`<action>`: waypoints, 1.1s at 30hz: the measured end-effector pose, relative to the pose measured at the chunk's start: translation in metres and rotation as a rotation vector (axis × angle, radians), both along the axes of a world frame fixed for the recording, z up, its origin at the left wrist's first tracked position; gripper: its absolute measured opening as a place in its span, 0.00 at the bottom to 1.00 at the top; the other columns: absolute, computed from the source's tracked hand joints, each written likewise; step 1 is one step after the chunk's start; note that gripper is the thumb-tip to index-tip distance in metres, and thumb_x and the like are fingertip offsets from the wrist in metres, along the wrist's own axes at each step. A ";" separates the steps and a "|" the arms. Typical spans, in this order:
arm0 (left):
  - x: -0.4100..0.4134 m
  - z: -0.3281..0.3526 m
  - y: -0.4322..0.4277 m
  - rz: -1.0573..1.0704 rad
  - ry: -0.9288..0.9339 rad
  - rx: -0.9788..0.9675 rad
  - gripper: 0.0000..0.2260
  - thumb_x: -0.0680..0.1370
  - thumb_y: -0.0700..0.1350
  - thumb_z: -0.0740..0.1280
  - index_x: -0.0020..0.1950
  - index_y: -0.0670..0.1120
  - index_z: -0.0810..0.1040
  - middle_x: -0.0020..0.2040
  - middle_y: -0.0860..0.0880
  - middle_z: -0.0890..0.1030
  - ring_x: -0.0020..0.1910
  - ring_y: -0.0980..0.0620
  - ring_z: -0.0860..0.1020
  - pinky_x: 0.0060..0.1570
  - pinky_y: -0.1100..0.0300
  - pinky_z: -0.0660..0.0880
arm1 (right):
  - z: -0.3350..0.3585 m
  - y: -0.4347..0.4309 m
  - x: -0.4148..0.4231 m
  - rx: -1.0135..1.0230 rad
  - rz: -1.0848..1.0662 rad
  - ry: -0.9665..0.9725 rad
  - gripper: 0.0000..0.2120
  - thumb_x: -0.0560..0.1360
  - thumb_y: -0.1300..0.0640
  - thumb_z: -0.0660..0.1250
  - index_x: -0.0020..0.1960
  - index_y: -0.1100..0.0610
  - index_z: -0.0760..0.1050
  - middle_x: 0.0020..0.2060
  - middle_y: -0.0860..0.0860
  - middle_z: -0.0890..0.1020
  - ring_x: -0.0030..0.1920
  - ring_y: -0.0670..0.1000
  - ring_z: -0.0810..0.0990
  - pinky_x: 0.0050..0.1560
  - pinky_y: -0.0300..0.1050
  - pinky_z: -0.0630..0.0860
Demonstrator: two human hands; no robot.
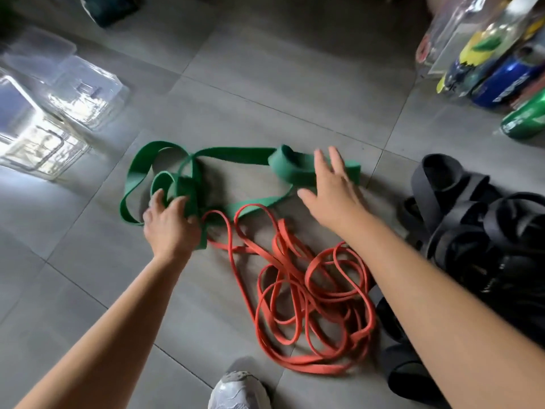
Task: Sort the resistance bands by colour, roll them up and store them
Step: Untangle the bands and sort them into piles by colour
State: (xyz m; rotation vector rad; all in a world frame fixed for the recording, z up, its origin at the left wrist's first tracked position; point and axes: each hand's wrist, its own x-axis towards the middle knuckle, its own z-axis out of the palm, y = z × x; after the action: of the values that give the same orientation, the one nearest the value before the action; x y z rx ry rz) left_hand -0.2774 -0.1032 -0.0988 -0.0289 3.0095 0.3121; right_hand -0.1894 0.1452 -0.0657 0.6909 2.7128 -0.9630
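We are mid-sorting: our left hand (169,224) grips loops of the green bands (236,154) on the floor (295,84), our right hand (333,187), fingers spread, seems to press their other end, and next they need lifting clear of the orange bands (295,278).

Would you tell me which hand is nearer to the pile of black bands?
Right. The right hand is open over the green bands, beside the black bands; the left hand grips them farther left.

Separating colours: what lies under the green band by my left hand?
A red band emerges from beneath the green band beside the left hand; how far it runs underneath is covered by band and fingers.
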 end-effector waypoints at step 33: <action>0.111 0.024 0.160 -0.509 -0.543 0.387 0.16 0.79 0.49 0.59 0.37 0.41 0.75 0.37 0.43 0.77 0.39 0.45 0.74 0.38 0.57 0.68 | -0.060 -0.025 0.148 -0.843 -1.263 0.211 0.04 0.71 0.59 0.72 0.44 0.55 0.76 0.44 0.56 0.82 0.35 0.50 0.81 0.35 0.39 0.77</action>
State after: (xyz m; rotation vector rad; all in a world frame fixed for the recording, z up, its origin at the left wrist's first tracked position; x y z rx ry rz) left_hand -0.1665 0.0566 -0.0748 0.5736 2.2748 0.6862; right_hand -0.0418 0.1200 -0.1258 2.1217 1.3936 -2.2302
